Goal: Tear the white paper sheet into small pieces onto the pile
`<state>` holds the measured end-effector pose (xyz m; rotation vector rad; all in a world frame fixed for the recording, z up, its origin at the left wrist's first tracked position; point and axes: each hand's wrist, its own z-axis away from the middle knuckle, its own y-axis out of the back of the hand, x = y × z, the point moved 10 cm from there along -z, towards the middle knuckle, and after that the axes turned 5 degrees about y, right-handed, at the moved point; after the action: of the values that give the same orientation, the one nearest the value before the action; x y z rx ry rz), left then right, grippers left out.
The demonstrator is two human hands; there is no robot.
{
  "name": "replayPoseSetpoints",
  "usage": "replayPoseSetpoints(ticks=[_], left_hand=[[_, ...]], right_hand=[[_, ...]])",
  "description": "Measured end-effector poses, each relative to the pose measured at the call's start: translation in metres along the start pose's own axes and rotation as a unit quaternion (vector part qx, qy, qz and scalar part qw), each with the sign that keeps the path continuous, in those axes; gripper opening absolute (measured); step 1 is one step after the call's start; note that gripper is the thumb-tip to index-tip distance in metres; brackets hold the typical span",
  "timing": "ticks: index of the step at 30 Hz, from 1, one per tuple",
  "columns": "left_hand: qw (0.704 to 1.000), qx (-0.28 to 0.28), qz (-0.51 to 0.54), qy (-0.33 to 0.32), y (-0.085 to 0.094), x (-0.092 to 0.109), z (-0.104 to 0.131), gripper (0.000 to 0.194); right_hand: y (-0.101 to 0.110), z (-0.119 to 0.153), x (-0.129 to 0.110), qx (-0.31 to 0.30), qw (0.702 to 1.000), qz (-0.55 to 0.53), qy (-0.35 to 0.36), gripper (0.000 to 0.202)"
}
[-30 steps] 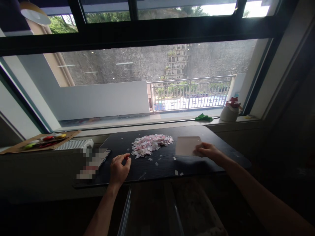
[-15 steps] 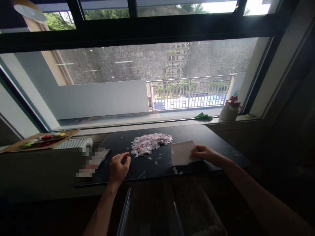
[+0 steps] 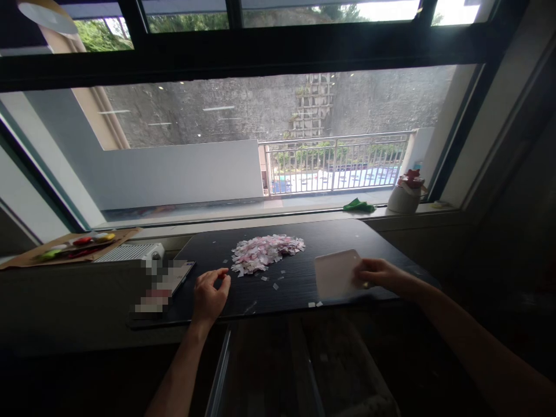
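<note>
A heap of small pale pink and white paper pieces (image 3: 266,252) lies on the black table (image 3: 330,234). My right hand (image 3: 374,272) grips the right edge of a thin white card or shallow container (image 3: 337,273), just over the table on the right. My left hand (image 3: 211,295) rests at the table's front left, fingers curled with thumb and forefinger close together; whether anything small is between them I cannot make out. Loose pieces (image 3: 276,286) lie between the heap and the front edge, and two more (image 3: 315,304) sit below the white card.
Left of my left hand lies a flat, partly blurred-out object (image 3: 180,278). Further left are a white ribbed unit (image 3: 134,253) and brown paper with colourful items (image 3: 65,249). On the windowsill are a green cloth (image 3: 358,205) and a white pot (image 3: 405,198).
My right hand has moved to the right with the white card. The small pieces below the card have shifted slightly. My left hand has stayed in place.
</note>
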<state>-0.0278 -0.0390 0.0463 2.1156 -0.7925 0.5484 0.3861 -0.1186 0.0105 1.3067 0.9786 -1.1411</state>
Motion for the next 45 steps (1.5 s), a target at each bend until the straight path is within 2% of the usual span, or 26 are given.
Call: replayPoseSetpoints(ticks=[6,9,12,16,24,30,35,40,45], left_hand=[[1.0,-0.001,0.002,0.003,0.0,-0.001,0.0,0.035],[1.0,0.002,0.002,0.003,0.0,-0.002,-0.001,0.033],[1.0,0.004,0.004,0.003,0.0,-0.003,-0.001,0.033],[1.0,0.007,0.007,0.006,0.0,-0.004,-0.001,0.034],[1.0,0.001,0.006,0.01,0.0,-0.002,0.0,0.035],[1.0,0.0,0.006,0.009,0.0,-0.002,0.0,0.035],[1.0,0.003,0.007,0.004,0.0,-0.002,0.0,0.034],[1.0,0.008,0.004,-0.001,0.0,-0.003,0.001,0.031],[1.0,0.009,-0.001,-0.006,-0.001,-0.002,0.001,0.027]], right_hand=[[-0.004,0.004,0.005,-0.022,1.0,-0.006,-0.007,0.03],[-0.009,0.001,0.004,-0.004,1.0,-0.031,-0.005,0.03],[-0.019,-0.004,0.0,0.001,0.999,-0.044,0.002,0.03],[-0.031,-0.004,-0.004,-0.03,0.999,-0.026,0.002,0.026],[-0.005,0.003,-0.001,0.0,1.0,-0.008,0.001,0.034],[-0.006,0.007,0.0,-0.01,1.0,-0.011,-0.007,0.03],[-0.01,0.002,-0.003,0.019,0.999,-0.044,0.011,0.035],[-0.031,-0.02,-0.008,0.078,0.992,-0.063,0.077,0.036],[-0.048,-0.034,-0.014,0.163,0.979,0.022,0.122,0.026]])
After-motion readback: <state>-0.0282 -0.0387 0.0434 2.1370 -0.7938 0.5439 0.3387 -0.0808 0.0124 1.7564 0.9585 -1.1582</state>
